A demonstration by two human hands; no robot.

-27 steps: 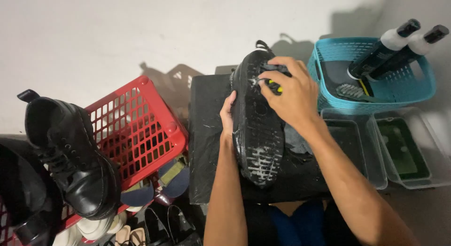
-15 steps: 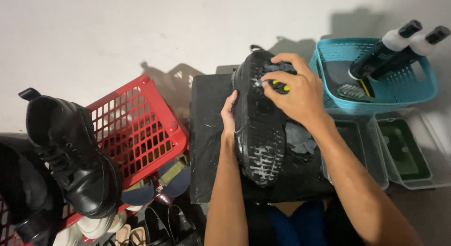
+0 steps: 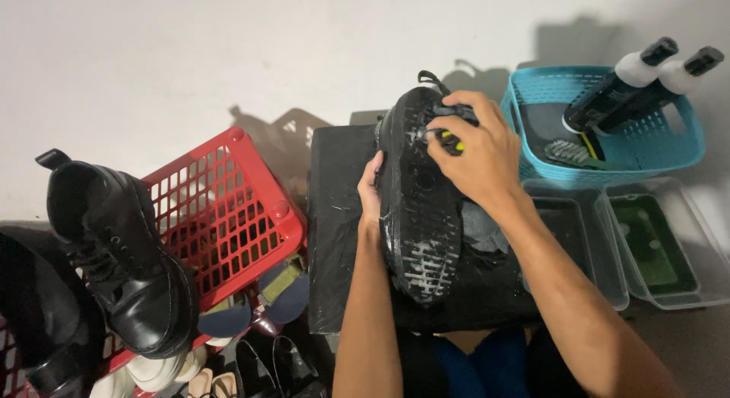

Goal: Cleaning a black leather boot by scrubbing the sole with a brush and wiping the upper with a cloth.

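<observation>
Where shoe [image 3: 420, 215] lies, baskets [image 3: 228, 208] flanking.

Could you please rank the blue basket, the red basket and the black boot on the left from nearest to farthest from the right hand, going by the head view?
From the right hand:
1. Blue basket, just to its right.
2. Red basket, to the left, past the mat.
3. Black boot, far left, resting on the red basket's edge.

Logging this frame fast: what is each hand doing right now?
Left hand: pressed against the side of the upturned black boot, steadying it.
Right hand: closed on a small brush at the sole.
</observation>
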